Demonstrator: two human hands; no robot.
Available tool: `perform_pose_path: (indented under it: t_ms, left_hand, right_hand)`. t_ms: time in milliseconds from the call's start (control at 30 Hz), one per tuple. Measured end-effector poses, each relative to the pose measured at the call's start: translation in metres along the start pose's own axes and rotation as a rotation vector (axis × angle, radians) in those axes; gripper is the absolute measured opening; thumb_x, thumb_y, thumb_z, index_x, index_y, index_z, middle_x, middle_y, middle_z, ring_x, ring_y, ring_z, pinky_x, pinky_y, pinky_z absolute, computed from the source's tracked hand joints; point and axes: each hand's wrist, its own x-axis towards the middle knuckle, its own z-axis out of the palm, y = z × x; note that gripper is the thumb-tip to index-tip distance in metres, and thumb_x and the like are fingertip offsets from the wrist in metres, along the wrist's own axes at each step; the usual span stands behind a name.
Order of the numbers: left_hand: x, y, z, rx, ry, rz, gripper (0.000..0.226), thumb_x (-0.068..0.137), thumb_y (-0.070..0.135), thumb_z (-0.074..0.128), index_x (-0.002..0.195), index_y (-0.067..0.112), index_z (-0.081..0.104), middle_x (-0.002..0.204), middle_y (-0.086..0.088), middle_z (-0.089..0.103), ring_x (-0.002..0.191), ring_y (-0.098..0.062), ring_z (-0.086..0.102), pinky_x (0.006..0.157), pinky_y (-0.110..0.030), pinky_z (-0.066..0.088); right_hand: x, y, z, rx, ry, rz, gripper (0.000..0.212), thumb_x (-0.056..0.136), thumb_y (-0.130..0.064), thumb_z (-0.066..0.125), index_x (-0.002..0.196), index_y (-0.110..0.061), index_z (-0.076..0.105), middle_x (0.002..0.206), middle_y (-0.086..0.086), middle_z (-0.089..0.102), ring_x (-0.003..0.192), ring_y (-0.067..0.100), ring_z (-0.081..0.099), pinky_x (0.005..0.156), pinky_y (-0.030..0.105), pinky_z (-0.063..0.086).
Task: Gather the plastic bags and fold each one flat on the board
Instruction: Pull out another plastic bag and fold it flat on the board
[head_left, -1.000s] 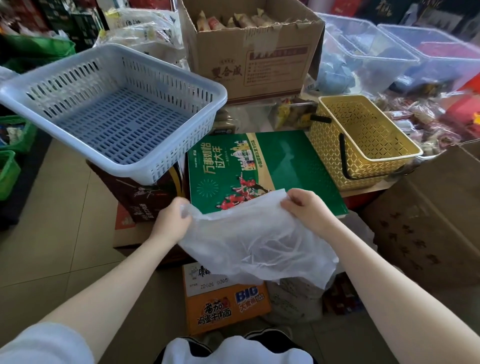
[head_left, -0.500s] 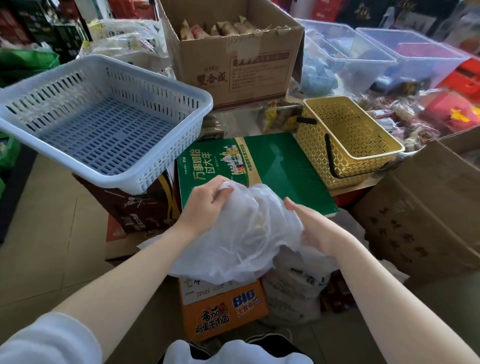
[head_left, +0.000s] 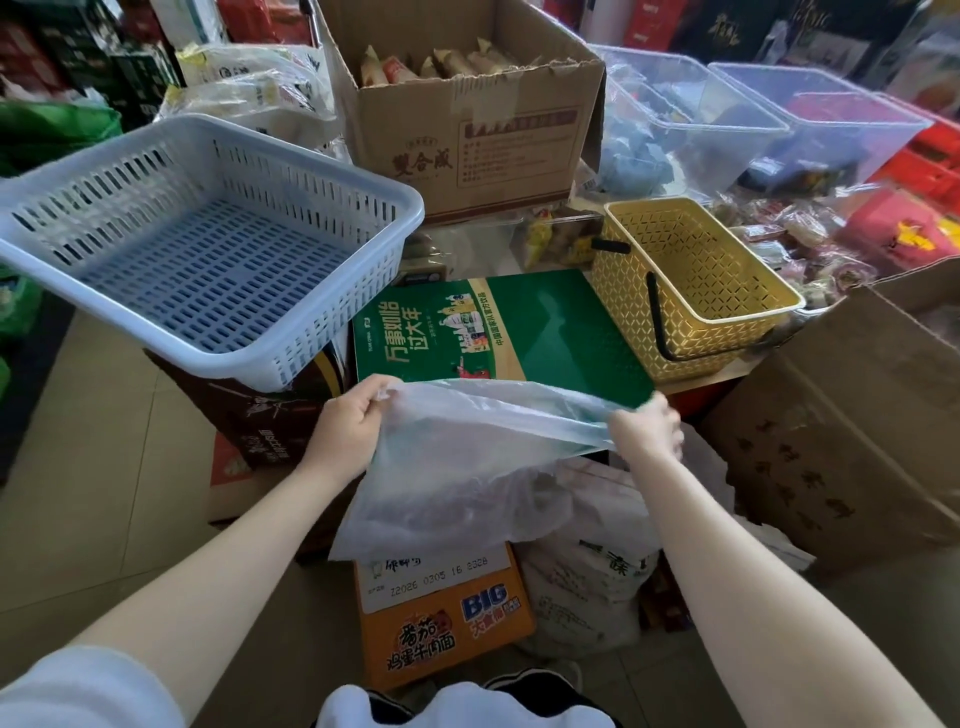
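**Plastic bag stretched between two hands over the green board**

The left hand (head_left: 347, 427) pinches one top corner of a thin translucent plastic bag (head_left: 467, 467), fingers curled around the bunched film. The right hand (head_left: 647, 428) grips the opposite corner, its fingers closed on the film, though motion blur hides their detail. The bag's upper edge runs taut between the two hands, and the rest hangs down loosely in front of the person.

The bag is held in the air at the near edge of the green board (head_left: 524, 332), a flat printed box lid; whether its top edge touches the board cannot be told.

Left of the board sits a pale blue slotted basket (head_left: 208, 249) on a dark carton. To the right stands a yellow woven basket (head_left: 696, 291) with a black handle. Behind the board is an open cardboard box (head_left: 467, 135) holding wrapped goods. Below the hanging bag, on the floor, stand an orange noodle carton (head_left: 441, 618) and a printed white sack (head_left: 592, 577).
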Motion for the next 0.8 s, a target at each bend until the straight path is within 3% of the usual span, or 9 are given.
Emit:
perform_pose_path:
  t_ms: [67, 133, 200, 267, 367, 467, 633, 733, 800]
  left_hand:
    - [-0.004, 0.013, 0.0, -0.043, -0.027, 0.082, 0.018, 0.097, 0.024, 0.042, 0.1, 0.026, 0.06, 0.083, -0.01, 0.067, 0.078, -0.031, 0.061, 0.067, -0.034, 0.046]
    - [-0.007, 0.026, -0.002, -0.074, -0.012, 0.141, 0.016, 0.097, 0.029, 0.042, 0.097, 0.036, 0.056, 0.073, 0.001, 0.066, 0.066, -0.023, 0.06, 0.061, -0.03, 0.043]
    - [-0.01, 0.037, -0.003, -0.1, -0.013, 0.192, 0.018, 0.097, 0.024, 0.041, 0.098, 0.032, 0.057, 0.065, 0.01, 0.063, 0.051, -0.01, 0.05, 0.052, -0.019, 0.036]
    - [-0.013, 0.046, -0.005, -0.118, -0.032, 0.224, 0.021, 0.098, 0.026, 0.038, 0.102, 0.027, 0.058, 0.069, 0.002, 0.064, 0.047, -0.012, 0.044, 0.049, -0.026, 0.035]
    - [-0.016, 0.051, -0.009, -0.269, -0.043, 0.199, 0.025, 0.098, 0.027, 0.035, 0.098, 0.021, 0.059, 0.085, -0.002, 0.065, 0.07, -0.019, 0.055, 0.066, -0.03, 0.043]
    - [-0.017, 0.052, -0.015, -0.475, -0.062, 0.098, 0.03, 0.099, 0.029, 0.034, 0.091, 0.015, 0.059, 0.092, -0.021, 0.062, 0.08, -0.021, 0.052, 0.077, -0.031, 0.04]
    - [-0.018, 0.048, -0.021, -0.687, 0.045, -0.027, 0.035, 0.101, 0.02, 0.03, 0.079, 0.017, 0.058, 0.096, -0.007, 0.071, 0.099, -0.022, 0.06, 0.093, -0.028, 0.043]
    - [-0.018, 0.029, -0.018, -0.622, 0.073, -0.138, 0.035, 0.099, 0.019, 0.033, 0.076, 0.025, 0.059, 0.092, -0.007, 0.069, 0.092, -0.023, 0.059, 0.085, -0.03, 0.042]
    - [-0.018, 0.018, -0.012, -0.366, 0.035, -0.23, 0.028, 0.097, 0.009, 0.035, 0.09, 0.021, 0.059, 0.097, -0.002, 0.062, 0.094, -0.019, 0.053, 0.079, -0.027, 0.04]
  right_hand:
    - [-0.031, -0.021, 0.004, -0.123, 0.115, -0.489, 0.062, 0.082, -0.021, 0.059, 0.139, -0.022, 0.035, 0.151, 0.009, 0.023, 0.139, 0.028, 0.019, 0.114, 0.047, 0.015]
    - [-0.066, -0.04, 0.011, 0.007, -0.044, -0.978, 0.038, 0.084, -0.024, 0.063, 0.121, -0.018, 0.057, 0.143, 0.009, 0.04, 0.133, 0.027, 0.034, 0.11, 0.049, 0.025]
    - [-0.089, -0.048, 0.019, -0.027, -0.258, -1.224, 0.033, 0.083, -0.04, 0.059, 0.103, -0.013, 0.063, 0.131, 0.007, 0.052, 0.123, 0.024, 0.046, 0.106, 0.043, 0.031]
    - [-0.097, -0.052, 0.027, -0.142, -0.27, -1.361, 0.037, 0.08, -0.046, 0.056, 0.095, -0.013, 0.06, 0.123, 0.004, 0.057, 0.116, 0.023, 0.051, 0.105, 0.04, 0.029]
    - [-0.098, -0.055, 0.029, -0.099, -0.264, -1.338, 0.026, 0.081, -0.029, 0.067, 0.093, -0.008, 0.057, 0.106, 0.006, 0.061, 0.099, 0.024, 0.054, 0.089, 0.033, 0.037]
    - [-0.088, -0.047, 0.026, -0.078, -0.387, -1.245, 0.021, 0.087, -0.022, 0.064, 0.081, -0.006, 0.051, 0.08, 0.002, 0.053, 0.072, 0.018, 0.048, 0.065, 0.028, 0.036]
    - [-0.067, -0.023, 0.015, -0.229, -0.564, -1.067, 0.036, 0.091, -0.025, 0.058, 0.064, -0.002, 0.051, 0.071, 0.008, 0.047, 0.063, 0.022, 0.041, 0.059, 0.029, 0.032]
    - [-0.052, -0.003, 0.007, -0.249, -0.533, -0.876, 0.035, 0.093, -0.026, 0.055, 0.068, -0.001, 0.057, 0.066, 0.006, 0.047, 0.06, 0.02, 0.042, 0.056, 0.029, 0.031]
    - [-0.045, 0.007, 0.002, -0.232, -0.512, -0.795, 0.038, 0.093, -0.026, 0.054, 0.062, -0.004, 0.053, 0.061, 0.005, 0.043, 0.059, 0.017, 0.039, 0.056, 0.029, 0.027]
